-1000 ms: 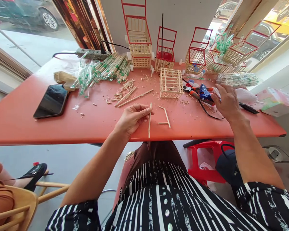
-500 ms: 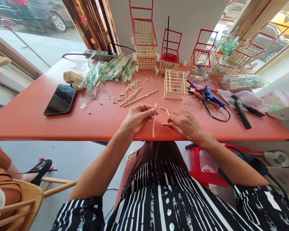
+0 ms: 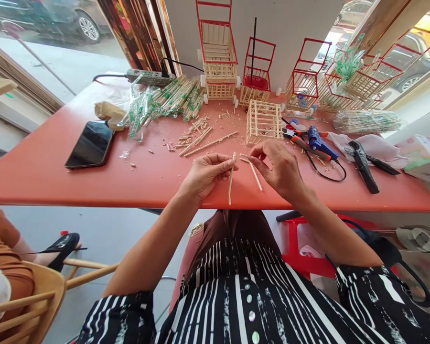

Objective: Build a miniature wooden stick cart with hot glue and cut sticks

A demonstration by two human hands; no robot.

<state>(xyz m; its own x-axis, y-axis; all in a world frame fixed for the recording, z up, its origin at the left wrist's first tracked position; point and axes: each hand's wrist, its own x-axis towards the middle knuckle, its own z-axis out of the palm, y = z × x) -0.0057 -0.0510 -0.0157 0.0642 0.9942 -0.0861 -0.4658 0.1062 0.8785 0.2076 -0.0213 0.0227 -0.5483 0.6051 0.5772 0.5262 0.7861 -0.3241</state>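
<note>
The left grip [image 3: 204, 177] pinches a thin stick [image 3: 231, 186] near its upper end, likely to steady it while leaving the lower length uncovered. The right grip [image 3: 281, 169] pinches what looks like a short stick piece [image 3: 244, 160], its free end pointing at the left grip, perhaps to keep that end exposed. A longer stick [image 3: 257, 178] lies on the tabletop [image 3: 157, 186] just beside the right grip; the glue gun [image 3: 314, 137] rests beyond it, rightward, seemingly for easy reach.
</note>
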